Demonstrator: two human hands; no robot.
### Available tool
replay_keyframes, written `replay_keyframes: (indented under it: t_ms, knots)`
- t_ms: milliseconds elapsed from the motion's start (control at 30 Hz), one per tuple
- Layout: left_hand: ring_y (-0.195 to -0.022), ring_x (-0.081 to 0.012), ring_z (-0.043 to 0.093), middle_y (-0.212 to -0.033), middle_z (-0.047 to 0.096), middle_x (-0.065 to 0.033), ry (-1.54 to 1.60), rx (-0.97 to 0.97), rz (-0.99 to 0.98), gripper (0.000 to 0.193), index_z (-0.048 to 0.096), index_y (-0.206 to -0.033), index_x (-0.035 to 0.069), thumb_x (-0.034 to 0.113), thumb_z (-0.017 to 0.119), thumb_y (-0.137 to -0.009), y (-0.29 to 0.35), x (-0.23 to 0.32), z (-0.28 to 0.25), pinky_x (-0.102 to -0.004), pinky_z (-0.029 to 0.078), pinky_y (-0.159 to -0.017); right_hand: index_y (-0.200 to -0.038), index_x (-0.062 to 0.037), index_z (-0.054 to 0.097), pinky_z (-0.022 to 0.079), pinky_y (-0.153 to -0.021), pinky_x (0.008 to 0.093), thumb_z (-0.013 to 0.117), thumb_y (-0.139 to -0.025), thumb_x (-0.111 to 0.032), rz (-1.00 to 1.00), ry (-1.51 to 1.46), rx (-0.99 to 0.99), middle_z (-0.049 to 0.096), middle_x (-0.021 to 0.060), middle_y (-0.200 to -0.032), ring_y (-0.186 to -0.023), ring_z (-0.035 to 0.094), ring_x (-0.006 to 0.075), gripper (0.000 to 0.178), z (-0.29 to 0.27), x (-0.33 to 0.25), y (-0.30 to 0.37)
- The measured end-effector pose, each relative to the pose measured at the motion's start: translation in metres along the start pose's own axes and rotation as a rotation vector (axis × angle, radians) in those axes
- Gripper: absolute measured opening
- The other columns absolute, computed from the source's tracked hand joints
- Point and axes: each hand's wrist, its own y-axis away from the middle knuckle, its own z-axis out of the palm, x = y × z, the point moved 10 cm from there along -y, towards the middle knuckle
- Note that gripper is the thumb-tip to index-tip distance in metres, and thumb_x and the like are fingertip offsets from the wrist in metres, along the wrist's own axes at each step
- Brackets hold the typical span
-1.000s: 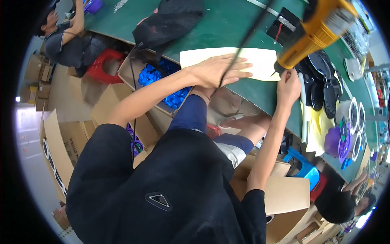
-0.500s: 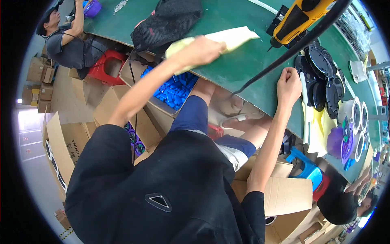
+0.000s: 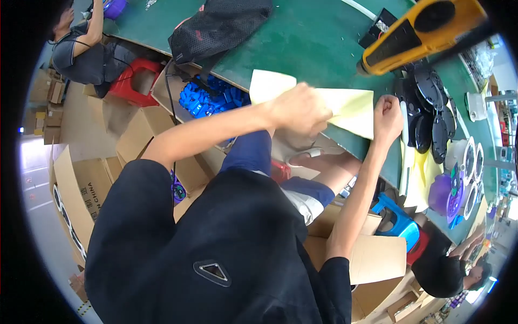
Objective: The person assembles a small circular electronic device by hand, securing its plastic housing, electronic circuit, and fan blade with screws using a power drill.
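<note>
My left hand (image 3: 302,110), somewhat blurred, is closed around the middle of a pale yellow sheet (image 3: 350,102). The sheet spreads out on both sides of that hand, over the front edge of the green table (image 3: 315,54). Close to the sheet's right edge, my right hand (image 3: 387,119) is curled with its fingers pressed together; what it holds, if anything, is hidden. Just right of it lie glossy black oval parts (image 3: 429,92), with more yellow sheets (image 3: 426,181) under them.
A yellow power screwdriver (image 3: 421,38) hangs over the table at upper right. A black mesh bag (image 3: 221,32) lies at the back left. Below the table edge, a carton holds blue parts (image 3: 202,100). White-rimmed rings and a purple bowl (image 3: 445,194) stand at right. Co-workers sit on both sides.
My left hand has moved right and nearer with the yellow sheet, bringing it close to my right hand. My right hand stays nearly in place, still closed. The screwdriver looks larger and shifted.
</note>
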Motion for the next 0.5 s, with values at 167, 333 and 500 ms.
replay_keyframes:
  t_ms: [167,333,500]
  knots:
    - [-0.052,-0.0318,0.064,-0.057,0.063,-0.0140,-0.413,-0.136,-0.399,0.032,0.071,-0.062,0.011,0.038,0.062,-0.076,0.033,-0.140,-0.041,-0.0426,0.050,-0.047,-0.087,-0.0071,0.066,0.047,-0.057,0.0379,0.064,-0.088,-0.015,0.025,-0.016,-0.038,0.062,0.0077,-0.064,-0.057,0.061,0.0246,0.008,-0.003,0.000,-0.003]
    - [-0.057,-0.0332,0.066,-0.064,0.066,-0.0161,-0.187,-0.019,-0.206,0.021,0.067,-0.062,0.008,0.027,0.064,-0.070,-0.022,-0.041,0.025,-0.0431,0.052,-0.052,-0.088,-0.0075,0.067,0.047,-0.057,0.0358,0.065,-0.089,-0.019,0.049,0.009,-0.103,0.062,0.0063,-0.065,-0.058,0.060,0.0220,0.011,0.009,-0.004,-0.005]
    - [-0.088,-0.0280,0.063,-0.088,0.064,-0.0100,-0.198,0.060,-0.005,0.013,0.065,-0.086,0.008,0.017,0.059,-0.080,0.024,-0.025,-0.010,-0.0407,0.054,-0.072,-0.088,0.0004,0.067,0.042,-0.055,0.0237,0.066,-0.090,-0.010,-0.005,-0.443,0.017,0.057,-0.0013,-0.064,-0.058,0.050,0.0063,0.011,0.007,0.023,-0.006]
